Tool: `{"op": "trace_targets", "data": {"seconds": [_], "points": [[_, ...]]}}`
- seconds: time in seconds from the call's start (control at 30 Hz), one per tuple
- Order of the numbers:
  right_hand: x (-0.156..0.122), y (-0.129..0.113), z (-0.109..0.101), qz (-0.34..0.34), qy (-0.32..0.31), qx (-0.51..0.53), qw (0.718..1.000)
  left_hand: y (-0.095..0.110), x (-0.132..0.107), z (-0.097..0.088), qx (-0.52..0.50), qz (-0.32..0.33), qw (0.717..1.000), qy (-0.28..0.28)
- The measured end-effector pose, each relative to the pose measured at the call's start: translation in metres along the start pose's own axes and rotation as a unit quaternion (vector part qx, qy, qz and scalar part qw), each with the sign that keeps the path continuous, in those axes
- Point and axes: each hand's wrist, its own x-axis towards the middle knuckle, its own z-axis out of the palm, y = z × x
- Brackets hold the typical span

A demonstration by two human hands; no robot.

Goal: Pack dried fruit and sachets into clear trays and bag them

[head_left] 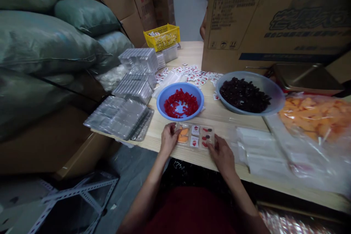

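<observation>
Left hand (pixel 169 137) and right hand (pixel 222 153) grip opposite ends of the clear tray (pixel 200 137), flat at bench (pixel 219 120) front edge; I'd keep it level with even pressure so the pieces stay compartmented; blue bowl (pixel 161 98) just behind.

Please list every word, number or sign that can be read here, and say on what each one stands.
No text can be read with certainty.
Large cardboard box: columns of small print, big stylised lettering, handling symbols; all blurred.
Back cartons: red print, too blurred.
Loose packets on the table: red marks, too small.
Two packets in the clear tray: too small.
</observation>
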Motion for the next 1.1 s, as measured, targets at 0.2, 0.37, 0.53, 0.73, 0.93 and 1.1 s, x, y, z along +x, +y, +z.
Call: {"op": "trace_targets", "data": {"seconds": [0.2, 0.37, 0.53, 0.73, 0.93, 1.1], "points": [[0.006, -0.002, 0.000, -0.026, -0.005, -0.045, 0.999, 0.002, 0.006, -0.002, 0.069, 0.037, 0.997, -0.008], [0.013, 0.009, 0.002, -0.031, 0.016, 0.076, 0.996, -0.001, 0.000, 0.000, -0.010, 0.011, 0.998, -0.061], [0.003, 0.015, -0.008, 0.102, -0.045, 0.366, 0.924, 0.004, -0.017, 0.005, -0.304, -0.117, 0.943, -0.074], [0.000, 0.010, -0.041, 0.185, -0.108, 0.488, 0.846, 0.029, -0.040, -0.003, -0.505, -0.254, 0.784, -0.257], [-0.006, 0.014, -0.063, 0.146, -0.114, 0.414, 0.891, 0.036, -0.063, 0.012, -0.497, -0.331, 0.741, -0.307], [-0.009, 0.028, -0.098, 0.065, 0.005, 0.144, 0.987, 0.040, -0.064, 0.021, -0.501, -0.378, 0.750, -0.209]]}}
